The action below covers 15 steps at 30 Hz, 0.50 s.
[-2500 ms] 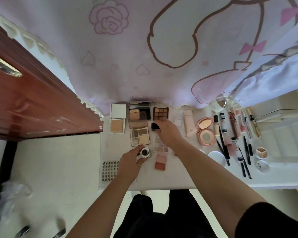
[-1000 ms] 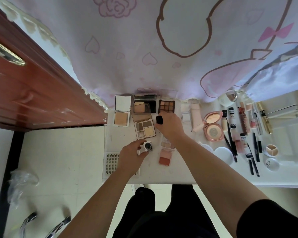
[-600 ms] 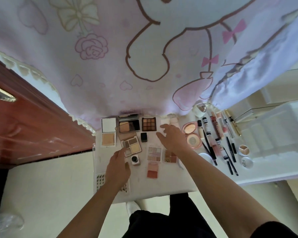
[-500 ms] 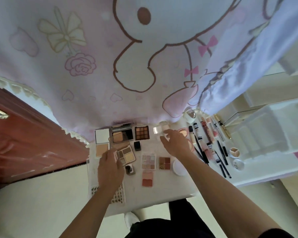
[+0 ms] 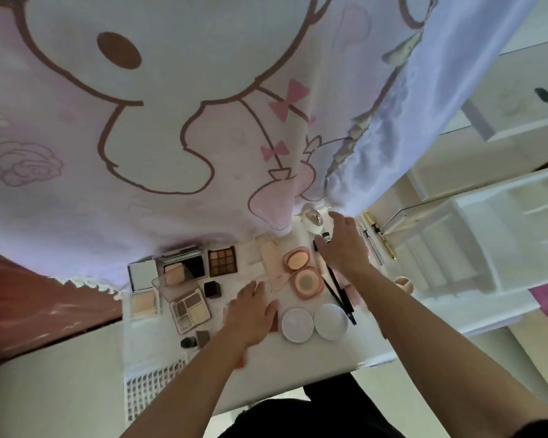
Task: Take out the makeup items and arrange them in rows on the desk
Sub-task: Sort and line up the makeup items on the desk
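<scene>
Makeup lies in rows on the white desk [image 5: 314,352]. At the left are a white powder compact [image 5: 143,287], a grey eyeshadow quad [image 5: 190,309], a brown nine-pan palette [image 5: 222,261] and a small black cube [image 5: 212,289]. My left hand [image 5: 250,314] lies flat, fingers straight, over the small palettes in the middle. A pink tube [image 5: 272,263], a pink open compact [image 5: 302,273] and two white round lids [image 5: 314,320] sit beside it. My right hand [image 5: 342,245] reaches over the tubes and pencils at the back right, fingers spread, holding nothing.
A pink cartoon curtain [image 5: 171,121] hangs over the desk's back edge. A white organiser with empty compartments [image 5: 450,257] stands at the right. A perforated white tray [image 5: 149,390] sits at the front left, with a red-brown cabinet [image 5: 29,295] beyond it. A gold tube [image 5: 378,235] lies near the organiser.
The camera view swung right. My left hand moved from the grey quad to the middle palettes. My right hand moved right and back, toward the tubes by the curtain.
</scene>
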Motion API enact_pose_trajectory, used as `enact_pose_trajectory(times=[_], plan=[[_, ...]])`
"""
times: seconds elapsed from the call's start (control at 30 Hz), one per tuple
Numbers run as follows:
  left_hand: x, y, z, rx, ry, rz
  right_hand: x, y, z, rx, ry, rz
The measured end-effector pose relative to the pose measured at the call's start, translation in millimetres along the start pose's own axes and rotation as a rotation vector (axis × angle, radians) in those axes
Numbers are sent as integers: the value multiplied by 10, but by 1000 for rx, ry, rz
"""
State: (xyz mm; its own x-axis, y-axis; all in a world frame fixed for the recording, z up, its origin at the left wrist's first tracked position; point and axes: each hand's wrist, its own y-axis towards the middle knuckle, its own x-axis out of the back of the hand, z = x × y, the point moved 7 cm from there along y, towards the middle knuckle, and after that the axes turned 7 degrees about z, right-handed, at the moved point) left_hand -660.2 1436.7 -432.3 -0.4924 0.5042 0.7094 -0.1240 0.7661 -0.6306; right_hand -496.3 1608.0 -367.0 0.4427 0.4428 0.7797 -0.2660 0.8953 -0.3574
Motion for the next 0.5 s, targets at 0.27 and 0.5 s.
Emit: enact_pose_trajectory(times=[0.27,0.5], plan=[[-298,207,128,104,-33,133,-215,619,-98,81,-32,112],[-380,242,142,200,-191,157,-267,707,-175,100,44,114]])
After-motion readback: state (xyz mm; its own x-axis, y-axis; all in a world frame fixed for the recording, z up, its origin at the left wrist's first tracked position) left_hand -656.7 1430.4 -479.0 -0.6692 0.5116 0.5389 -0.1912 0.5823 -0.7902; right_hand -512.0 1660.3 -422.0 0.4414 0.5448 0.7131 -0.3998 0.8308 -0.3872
